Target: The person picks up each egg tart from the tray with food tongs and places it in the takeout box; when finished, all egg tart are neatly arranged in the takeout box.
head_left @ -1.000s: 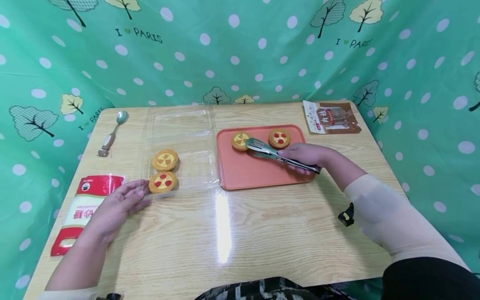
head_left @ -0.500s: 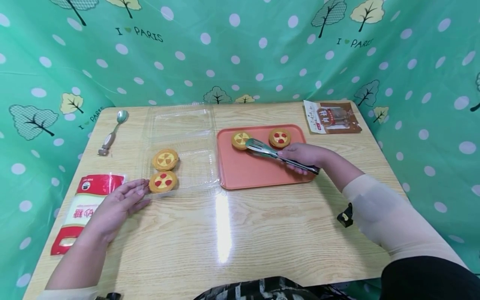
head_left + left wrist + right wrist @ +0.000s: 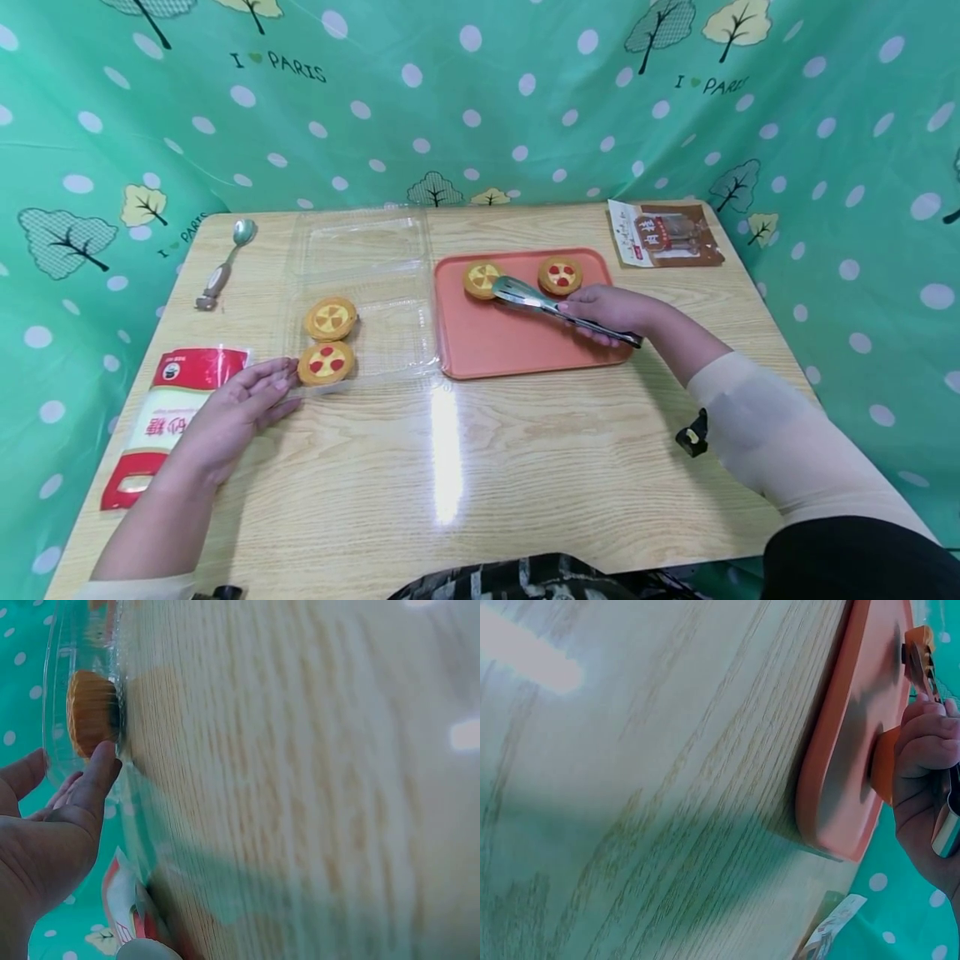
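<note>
My right hand (image 3: pixel 603 310) grips metal serving tongs (image 3: pixel 525 296) over the pink tray (image 3: pixel 517 350). The tong tips meet the right edge of a yellow-topped tart (image 3: pixel 481 280); whether they grasp it I cannot tell. A tart with red pieces (image 3: pixel 559 276) sits just beyond the hand. My left hand (image 3: pixel 243 408) rests with fairly straight fingers at the near left corner of an open clear plastic box (image 3: pixel 390 333). Inside it, close to the fingertips, lies a second red-topped tart (image 3: pixel 326 363), with another yellow-topped tart (image 3: pixel 330 320) behind it.
A red and white sugar bag (image 3: pixel 161 425) lies beside the left forearm. A spoon (image 3: pixel 225 267) is at the back left of the wooden table (image 3: pixel 525 467). At the back right lies a brown and white packet (image 3: pixel 665 235). A patterned green cloth (image 3: pixel 480 100) hangs behind.
</note>
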The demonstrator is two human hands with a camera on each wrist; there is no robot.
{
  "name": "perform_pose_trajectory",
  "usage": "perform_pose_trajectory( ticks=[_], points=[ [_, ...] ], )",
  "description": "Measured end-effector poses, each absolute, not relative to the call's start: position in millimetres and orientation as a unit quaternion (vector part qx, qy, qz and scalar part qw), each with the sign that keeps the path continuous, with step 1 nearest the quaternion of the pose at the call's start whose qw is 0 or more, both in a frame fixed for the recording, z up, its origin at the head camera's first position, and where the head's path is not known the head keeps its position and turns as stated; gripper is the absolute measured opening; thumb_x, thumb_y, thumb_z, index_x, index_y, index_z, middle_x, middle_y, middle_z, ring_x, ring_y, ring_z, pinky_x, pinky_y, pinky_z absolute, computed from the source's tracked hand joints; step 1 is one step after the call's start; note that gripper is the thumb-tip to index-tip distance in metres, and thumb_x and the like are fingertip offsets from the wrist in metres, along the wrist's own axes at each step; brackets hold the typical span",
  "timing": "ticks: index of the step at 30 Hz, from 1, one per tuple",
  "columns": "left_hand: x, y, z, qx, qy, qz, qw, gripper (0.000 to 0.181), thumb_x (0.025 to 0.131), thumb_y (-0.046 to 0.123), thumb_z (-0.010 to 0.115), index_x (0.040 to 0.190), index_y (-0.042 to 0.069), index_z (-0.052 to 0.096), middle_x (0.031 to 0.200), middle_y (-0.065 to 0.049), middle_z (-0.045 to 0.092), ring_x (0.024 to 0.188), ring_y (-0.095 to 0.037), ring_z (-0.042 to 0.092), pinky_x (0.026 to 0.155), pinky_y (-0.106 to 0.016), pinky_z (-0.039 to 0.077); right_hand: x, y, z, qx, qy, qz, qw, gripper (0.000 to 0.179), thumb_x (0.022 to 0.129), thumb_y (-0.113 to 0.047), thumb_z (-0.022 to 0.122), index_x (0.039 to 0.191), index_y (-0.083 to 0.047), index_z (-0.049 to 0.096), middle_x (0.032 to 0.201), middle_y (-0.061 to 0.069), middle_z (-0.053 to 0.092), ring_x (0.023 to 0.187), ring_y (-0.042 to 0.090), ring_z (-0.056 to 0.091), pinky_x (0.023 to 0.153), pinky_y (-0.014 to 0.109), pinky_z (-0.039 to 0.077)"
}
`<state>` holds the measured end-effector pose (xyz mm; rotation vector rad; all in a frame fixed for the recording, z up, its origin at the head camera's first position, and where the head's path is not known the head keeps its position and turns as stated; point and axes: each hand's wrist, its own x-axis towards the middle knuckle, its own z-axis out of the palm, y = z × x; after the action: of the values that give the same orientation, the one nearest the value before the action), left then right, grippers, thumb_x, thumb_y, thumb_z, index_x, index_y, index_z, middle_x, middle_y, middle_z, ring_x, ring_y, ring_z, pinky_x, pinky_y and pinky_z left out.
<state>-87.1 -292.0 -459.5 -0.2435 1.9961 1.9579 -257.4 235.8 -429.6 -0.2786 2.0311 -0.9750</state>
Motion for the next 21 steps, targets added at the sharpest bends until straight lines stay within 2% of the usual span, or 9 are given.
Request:
perform_pose_trajectory(
  ticks=[9,16,21],
  points=[
    [-86,-291,-458,-0.088,0.705,0.683,0.167,0.068,0.099,0.028,0.059,0.152,0.001,0.027,0.157,-0.016,0.030,0.114,0.008,0.058,0.091,-0.021,0.055,-257,234,-419,-0.128,0.818,-0.384,0.408,0.057,0.102,-0.049,0.043,0.105,0.007,0.053,0.068,0.007,0.055,0.049,0.015,0.049,0.040,0.028,0.043],
    [-86,-291,-457,-0.087,0.707,0.681,0.168,0.068,0.099,0.029,0.059,0.152,0.001,0.027,0.158,-0.018,0.028,0.114,0.008,0.058,0.092,-0.021,0.054,-254,227,-409,-0.156,0.820,-0.386,0.393,0.065,0.099,-0.054,0.047,0.100,0.010,0.053,0.066,0.007,0.053,0.048,0.017,0.048,0.039,0.030,0.044],
    [-87,-292,-459,-0.087,0.707,0.681,0.169,0.068,0.099,0.029,0.059,0.152,0.002,0.027,0.158,-0.016,0.030,0.114,0.008,0.058,0.091,-0.020,0.055,-248,218,-400,-0.182,0.818,-0.383,0.389,0.059,0.099,-0.054,0.047,0.096,0.004,0.054,0.065,0.007,0.052,0.047,0.018,0.047,0.039,0.033,0.044]
  ],
)
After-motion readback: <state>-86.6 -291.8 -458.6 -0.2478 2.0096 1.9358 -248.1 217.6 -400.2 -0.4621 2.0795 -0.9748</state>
